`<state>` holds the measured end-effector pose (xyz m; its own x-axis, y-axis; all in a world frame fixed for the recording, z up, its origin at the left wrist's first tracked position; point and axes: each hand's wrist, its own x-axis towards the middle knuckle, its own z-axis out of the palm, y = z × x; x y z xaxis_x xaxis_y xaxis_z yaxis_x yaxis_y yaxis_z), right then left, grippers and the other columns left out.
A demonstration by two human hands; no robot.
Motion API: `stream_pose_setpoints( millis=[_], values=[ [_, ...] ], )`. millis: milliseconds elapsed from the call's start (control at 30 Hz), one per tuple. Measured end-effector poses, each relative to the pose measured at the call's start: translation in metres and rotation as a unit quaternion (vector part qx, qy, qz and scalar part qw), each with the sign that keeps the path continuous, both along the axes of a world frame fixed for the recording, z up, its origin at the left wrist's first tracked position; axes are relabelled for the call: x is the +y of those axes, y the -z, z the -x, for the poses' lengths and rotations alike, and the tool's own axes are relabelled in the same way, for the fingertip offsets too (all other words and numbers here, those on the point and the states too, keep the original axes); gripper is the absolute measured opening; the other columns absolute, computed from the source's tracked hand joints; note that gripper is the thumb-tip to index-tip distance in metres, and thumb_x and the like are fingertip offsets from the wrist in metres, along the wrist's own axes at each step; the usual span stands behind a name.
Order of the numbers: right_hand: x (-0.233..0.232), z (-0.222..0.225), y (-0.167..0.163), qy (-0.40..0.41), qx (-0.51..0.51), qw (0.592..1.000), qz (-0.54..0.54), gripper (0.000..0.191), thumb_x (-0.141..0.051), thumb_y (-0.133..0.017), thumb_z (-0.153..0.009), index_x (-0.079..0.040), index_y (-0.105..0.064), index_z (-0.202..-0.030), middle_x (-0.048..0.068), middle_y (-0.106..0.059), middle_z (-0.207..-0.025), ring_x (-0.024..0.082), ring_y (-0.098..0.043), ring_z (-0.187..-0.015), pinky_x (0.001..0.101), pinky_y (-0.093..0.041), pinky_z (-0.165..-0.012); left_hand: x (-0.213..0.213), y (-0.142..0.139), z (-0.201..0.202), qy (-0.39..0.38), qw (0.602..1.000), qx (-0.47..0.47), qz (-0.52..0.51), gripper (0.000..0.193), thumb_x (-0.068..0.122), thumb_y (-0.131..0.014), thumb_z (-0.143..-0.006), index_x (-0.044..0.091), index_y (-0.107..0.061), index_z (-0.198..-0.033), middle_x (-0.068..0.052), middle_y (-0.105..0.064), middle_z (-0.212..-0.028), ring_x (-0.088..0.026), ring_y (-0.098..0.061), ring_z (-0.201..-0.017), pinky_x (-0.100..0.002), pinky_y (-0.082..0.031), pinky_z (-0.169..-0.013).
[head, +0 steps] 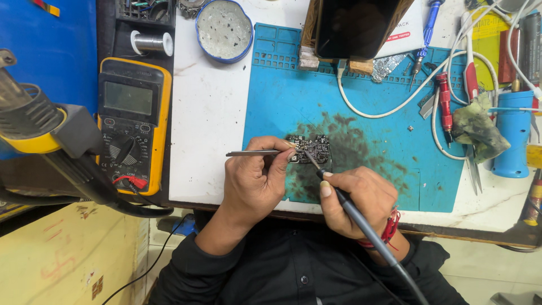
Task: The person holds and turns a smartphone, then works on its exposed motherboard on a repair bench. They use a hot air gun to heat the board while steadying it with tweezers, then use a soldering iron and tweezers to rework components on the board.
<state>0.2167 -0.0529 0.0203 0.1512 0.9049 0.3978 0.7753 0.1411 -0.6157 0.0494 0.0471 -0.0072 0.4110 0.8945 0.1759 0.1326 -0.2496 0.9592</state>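
Note:
A small dark circuit board (312, 148) lies on a blue work mat (282, 96) that is stained black around it. My left hand (255, 183) holds metal tweezers (251, 153), their tips at the board's left edge. My right hand (357, 199) grips a grey soldering iron (361, 223) like a pen. Its thin tip rests on the middle of the board, and its cord runs down past my wrist with a red thread band.
A yellow multimeter (133, 121) and a hot-air gun nozzle (34, 121) sit at the left. A round tin (224, 29), a solder spool (151, 42), a dark phone on a wooden stand (353, 25), white cables, red-handled tools and a blue bottle (512, 135) crowd the back and right.

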Motion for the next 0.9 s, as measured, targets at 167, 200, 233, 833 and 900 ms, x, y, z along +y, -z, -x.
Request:
stream_pose_setpoints(
  millis=[167, 200, 233, 833, 900],
  values=[
    [0.0009, 0.0001, -0.0009, -0.001, 0.003, 1.000, -0.001, 0.010, -0.003, -0.072, -0.088, -0.001, -0.065, -0.095, 0.011, -0.070, -0.077, 0.022, -0.065, -0.061, 0.0318, -0.050, -0.057, 0.0003, -0.0001, -0.0001, -0.002, 1.000, -0.001, 0.002, 0.010, 0.006, -0.071, -0.101, 0.002, -0.064, -0.107, -0.004, -0.073, -0.083, -0.004, -0.063, -0.062, -0.020, -0.047, -0.053],
    [0.0012, -0.0002, -0.0008, -0.003, 0.000, 1.000, -0.002, 0.010, -0.003, -0.072, -0.087, -0.001, -0.065, -0.095, 0.011, -0.069, -0.077, 0.022, -0.065, -0.061, 0.0320, -0.050, -0.057, 0.0003, 0.0000, -0.0007, -0.002, 1.000, -0.002, 0.001, 0.010, 0.006, -0.071, -0.101, 0.002, -0.064, -0.107, -0.004, -0.073, -0.083, -0.004, -0.063, -0.062, -0.020, -0.047, -0.053],
    [0.0009, 0.0001, -0.0013, -0.006, -0.003, 1.000, 0.000, 0.011, -0.003, -0.072, -0.087, 0.000, -0.066, -0.095, 0.011, -0.068, -0.076, 0.022, -0.065, -0.061, 0.0321, -0.049, -0.057, -0.0004, -0.0004, -0.0006, -0.003, 1.000, -0.002, 0.004, 0.010, 0.006, -0.071, -0.101, 0.002, -0.064, -0.107, -0.004, -0.073, -0.083, -0.004, -0.063, -0.062, -0.020, -0.047, -0.053],
    [0.0010, 0.0002, -0.0007, 0.000, 0.004, 1.000, 0.000, 0.009, -0.002, -0.072, -0.087, 0.000, -0.068, -0.095, 0.009, -0.067, -0.071, 0.021, -0.064, -0.058, 0.0319, -0.048, -0.056, 0.0004, 0.0002, -0.0001, 0.006, 1.000, -0.006, -0.001, 0.010, 0.006, -0.070, -0.102, 0.001, -0.063, -0.108, -0.003, -0.072, -0.081, -0.005, -0.063, -0.060, -0.021, -0.046, -0.052],
    [0.0010, 0.0000, -0.0006, -0.003, 0.002, 1.000, -0.005, 0.009, -0.002, -0.072, -0.087, -0.001, -0.066, -0.095, 0.010, -0.068, -0.073, 0.022, -0.064, -0.060, 0.0319, -0.049, -0.057, -0.0002, 0.0002, -0.0003, 0.006, 1.000, -0.008, 0.006, 0.010, 0.007, -0.070, -0.102, 0.001, -0.063, -0.108, -0.004, -0.072, -0.081, -0.005, -0.063, -0.060, -0.021, -0.047, -0.052]
  ],
)
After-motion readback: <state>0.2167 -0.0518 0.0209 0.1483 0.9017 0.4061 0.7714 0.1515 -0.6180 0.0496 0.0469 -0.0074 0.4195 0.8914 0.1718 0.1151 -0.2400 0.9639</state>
